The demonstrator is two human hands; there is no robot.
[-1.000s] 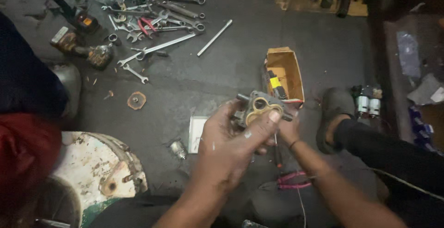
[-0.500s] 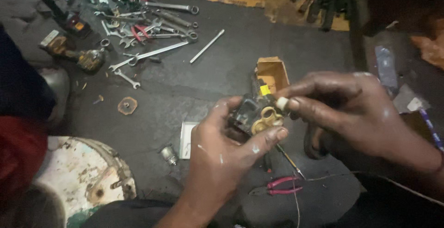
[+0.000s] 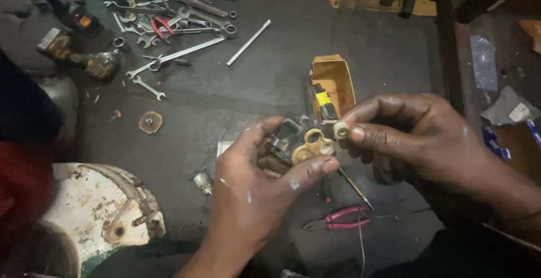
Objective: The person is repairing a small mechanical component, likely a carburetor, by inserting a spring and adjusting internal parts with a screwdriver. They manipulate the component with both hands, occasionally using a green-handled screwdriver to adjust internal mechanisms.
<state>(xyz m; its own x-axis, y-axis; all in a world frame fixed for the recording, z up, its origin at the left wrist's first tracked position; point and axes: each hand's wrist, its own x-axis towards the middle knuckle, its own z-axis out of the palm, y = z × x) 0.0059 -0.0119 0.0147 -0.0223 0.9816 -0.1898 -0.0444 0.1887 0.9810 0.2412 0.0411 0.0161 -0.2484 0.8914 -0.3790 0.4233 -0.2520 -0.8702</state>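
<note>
My left hand (image 3: 256,185) grips a small dark mechanical part with a brass-coloured plate (image 3: 301,141), held above the dark floor mat. My right hand (image 3: 411,137) pinches a small pale ring-shaped piece (image 3: 340,129) between thumb and forefinger, right against the top edge of that part. Behind the two hands lies an open yellow cardboard box (image 3: 332,83) with small items inside.
Several wrenches and spanners (image 3: 169,35) are scattered at the upper left, with a metal rod (image 3: 248,34) beside them. Pink-handled pliers (image 3: 344,217) and a thin screwdriver (image 3: 354,186) lie below the hands. A worn white round housing (image 3: 96,216) sits lower left.
My right hand came up from the floor with the pale ring and now holds it at the part. The left hand kept its grip, shifting slightly.
</note>
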